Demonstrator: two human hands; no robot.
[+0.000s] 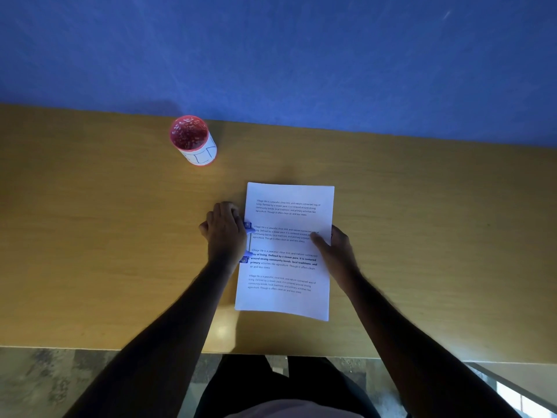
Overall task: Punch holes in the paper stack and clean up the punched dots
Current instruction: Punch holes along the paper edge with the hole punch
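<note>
A rectangular stack of white printed paper (286,251) lies flat on the smooth wood-grain table (105,251). The right hand (334,251) rests on its right edge, thumb laid on the sheet. The left hand (224,233) presses down, fingers curled over a blue hole punch (247,242) engaged on the left edge. Farther off stands a cylindrical red-rimmed cup (193,140) before a blue wall (301,55).
</note>
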